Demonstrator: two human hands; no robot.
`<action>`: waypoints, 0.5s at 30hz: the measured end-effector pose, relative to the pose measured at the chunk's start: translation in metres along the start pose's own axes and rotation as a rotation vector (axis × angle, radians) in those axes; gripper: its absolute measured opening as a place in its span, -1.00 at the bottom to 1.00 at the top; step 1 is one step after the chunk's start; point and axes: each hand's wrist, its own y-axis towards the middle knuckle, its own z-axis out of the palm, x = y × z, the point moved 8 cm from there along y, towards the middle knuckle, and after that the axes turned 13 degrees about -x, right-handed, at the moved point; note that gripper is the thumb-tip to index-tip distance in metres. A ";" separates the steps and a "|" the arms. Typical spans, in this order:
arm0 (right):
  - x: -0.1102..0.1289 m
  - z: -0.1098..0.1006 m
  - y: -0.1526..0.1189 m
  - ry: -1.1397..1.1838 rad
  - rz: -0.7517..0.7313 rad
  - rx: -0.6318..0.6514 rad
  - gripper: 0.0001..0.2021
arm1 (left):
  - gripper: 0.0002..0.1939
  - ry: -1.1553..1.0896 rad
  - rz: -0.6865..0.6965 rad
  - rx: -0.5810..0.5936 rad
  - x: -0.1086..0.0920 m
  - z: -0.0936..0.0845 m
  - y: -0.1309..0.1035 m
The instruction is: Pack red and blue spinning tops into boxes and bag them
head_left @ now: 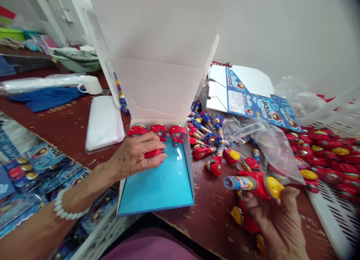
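My left hand [140, 151] reaches into an open cardboard box [157, 189] with a blue bottom. Its fingers are closed around a red toy [154, 153], mostly hidden by the hand. Behind it, several red toys stand in a row along the box's back wall, among them a red toy [177, 133] at the right corner. My right hand [277, 215], right of the box, grips a red toy with a clear tube and yellow cap [260, 185], its tube pointing left. Beneath that hand lies another red and yellow toy [244, 217], partly covered.
The raised white lid [160, 65] blocks the view behind the box. Loose red and blue toys [208, 129] cover the table to the right, beside a flattened printed carton [253, 99] and a white basket [329, 207]. Plastic bags [104, 123] and a white mug [91, 85] lie left.
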 end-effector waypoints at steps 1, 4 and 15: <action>0.000 0.002 -0.001 0.006 -0.005 0.013 -0.24 | -0.84 -0.010 -0.018 0.032 0.004 0.005 0.004; 0.001 0.009 -0.004 0.013 -0.014 0.074 -0.24 | -0.78 0.040 -0.106 0.044 0.019 0.012 0.014; -0.007 0.005 -0.004 -0.008 -0.011 0.178 -0.34 | -0.82 0.115 -0.106 -0.238 0.013 -0.016 0.002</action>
